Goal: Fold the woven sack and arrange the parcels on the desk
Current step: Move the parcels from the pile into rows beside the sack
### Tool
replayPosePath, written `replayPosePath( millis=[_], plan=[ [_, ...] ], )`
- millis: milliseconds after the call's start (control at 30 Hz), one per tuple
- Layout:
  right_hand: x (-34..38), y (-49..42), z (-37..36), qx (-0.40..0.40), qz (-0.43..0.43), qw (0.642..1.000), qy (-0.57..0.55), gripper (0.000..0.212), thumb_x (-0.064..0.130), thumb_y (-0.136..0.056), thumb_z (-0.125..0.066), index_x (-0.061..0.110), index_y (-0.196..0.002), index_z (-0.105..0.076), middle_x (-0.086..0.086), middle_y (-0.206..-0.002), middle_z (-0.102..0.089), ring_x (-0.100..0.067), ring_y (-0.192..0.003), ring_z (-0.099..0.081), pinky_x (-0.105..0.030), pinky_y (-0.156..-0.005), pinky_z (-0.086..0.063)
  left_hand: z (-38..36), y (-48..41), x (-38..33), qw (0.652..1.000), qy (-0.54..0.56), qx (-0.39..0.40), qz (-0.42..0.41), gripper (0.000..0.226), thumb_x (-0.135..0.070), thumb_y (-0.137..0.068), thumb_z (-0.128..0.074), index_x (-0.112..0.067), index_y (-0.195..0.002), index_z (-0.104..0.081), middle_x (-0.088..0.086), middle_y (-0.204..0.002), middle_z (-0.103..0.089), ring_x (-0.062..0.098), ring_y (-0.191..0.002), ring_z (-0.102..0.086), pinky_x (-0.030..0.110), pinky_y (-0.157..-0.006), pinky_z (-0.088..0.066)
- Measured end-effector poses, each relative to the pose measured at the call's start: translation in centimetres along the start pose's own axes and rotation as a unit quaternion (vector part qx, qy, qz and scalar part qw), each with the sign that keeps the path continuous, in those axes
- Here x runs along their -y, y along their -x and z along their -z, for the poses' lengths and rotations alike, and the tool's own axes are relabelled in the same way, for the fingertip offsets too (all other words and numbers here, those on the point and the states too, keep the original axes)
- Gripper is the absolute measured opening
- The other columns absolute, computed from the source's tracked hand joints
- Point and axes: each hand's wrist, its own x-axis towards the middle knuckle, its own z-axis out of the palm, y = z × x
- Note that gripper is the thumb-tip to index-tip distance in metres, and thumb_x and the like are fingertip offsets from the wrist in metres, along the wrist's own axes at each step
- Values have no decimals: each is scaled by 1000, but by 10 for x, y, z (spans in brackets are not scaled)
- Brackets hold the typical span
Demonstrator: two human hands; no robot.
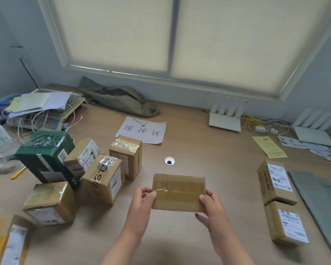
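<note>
Wooden tabletop [199,150] below a blinded window is carrying the whole lot.

- Flat brown parcel [179,192]: taped along its top and being held at mid-front, between the two parcel groups. Whether it is clearing the surface cannot be told.
- Left hand [141,199]: pinching the parcel's left edge, thumb over and fingers curled beneath.
- Right hand [211,205]: gripping the right edge, thumb lying on the top face and fingers going underneath.
- Step, as judged: parcel arranging is under way, and this one is awaiting a place. The next move is calling for a choice of side, then a level set-down flush beside a neighbour.
- Left group [103,178]: brown cartons crowding close around a green box [46,155].
- Right pair [275,182]: two labelled parcels lying end to end, touching.
- Woven sack [120,100]: lying crumpled at the back edge, apparently not yet folded.
- Paper sign [143,131]: lying between sack and cartons.
</note>
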Motion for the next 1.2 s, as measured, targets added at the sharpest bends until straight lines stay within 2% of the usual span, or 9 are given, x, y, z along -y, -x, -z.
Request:
replayPosePath(
  millis=[100, 200, 367, 533, 600, 800, 900, 1067, 1200],
  plan=[
    [7, 6, 10, 15, 10, 999, -28, 20, 22, -100, -49, 15, -114, -61, -1, -100, -71, -19, -94, -65, -40, -83, -57, -1, 4, 6, 1000, -8, 2, -11, 15, -28, -94, -55, -21, -104, -63, -3, -108, -72, 16, -102, -64, 30, -80, -46],
    [9, 12, 18, 6, 18, 998, -63, 30, 35, -100, -55, 6, -108, -60, -2, -94, -70, -17, -89, -65, -53, -87, -56, -7, 13, 5, 999, -2, 31, -11, 25, -25, -106, -41, -29, -102, -65, -6, -115, -73, 12, -106, -66, 35, -86, -54],
    [10, 24, 29, 20, 56, 993, -105, 8, 8, -97, -54, 7, -105, -55, -6, -96, -71, -18, -81, -65, -46, -78, -48, -20, 21, 4, 996, 68, 58, -8, 53, -51, -81, -65, -12, -116, -57, 3, -118, -73, 15, -98, -71, 36, -76, -58],
    [12, 31, 41, 44, 72, 992, -97, 29, 22, -90, -66, 25, -118, -60, -3, -115, -70, -14, -95, -65, -45, -88, -51, -21, 24, 10, 984, 105, 141, -13, 76, -43, -66, -77, -47, -134, -44, -2, -135, -60, 24, -117, -66, 61, -88, -57],
    [12, 34, 40, 59, 65, 990, -108, 42, 25, -82, -76, 33, -121, -65, -1, -118, -72, -13, -100, -67, -43, -87, -54, -24, 28, 10, 979, 97, 179, -7, 73, -37, -65, -80, -40, -132, -51, 6, -133, -61, 28, -112, -69, 62, -85, -57],
    [11, 41, 44, -40, 108, 978, -176, 76, 40, -68, -88, 17, -131, -55, -10, -127, -70, -23, -117, -68, -51, -106, -48, -49, 36, 11, 983, 39, 178, 9, 79, -43, -55, -80, -12, -121, -48, 4, -108, -77, 24, -98, -75, 50, -86, -61],
    [11, 52, 53, 33, 111, 989, -89, 67, 42, -76, -84, 29, -135, -56, 0, -130, -70, -19, -125, -63, -46, -110, -45, -68, 38, 17, 986, 15, 166, 11, 80, -52, -57, -79, -21, -122, -47, -1, -111, -76, 17, -98, -74, 43, -79, -62],
    [9, 57, 95, 98, 100, 990, 36, 61, 15, -91, -72, 48, -136, -49, 15, -128, -69, -6, -122, -63, -30, -100, -48, -102, 36, 27, 965, -115, 226, -67, 98, -80, -54, -74, -63, -141, -33, -15, -136, -51, -3, -129, -47, 26, -99, -49],
    [0, 45, 135, 43, 111, 985, 122, 79, -2, -77, -77, 63, -116, -59, 17, -121, -72, -4, -116, -66, -34, -101, -53, -138, 30, 40, 936, -189, 272, -121, 93, -48, -60, -81, -55, -141, -36, -21, -135, -35, -19, -132, -27, 4, -98, -38]
  ],
)
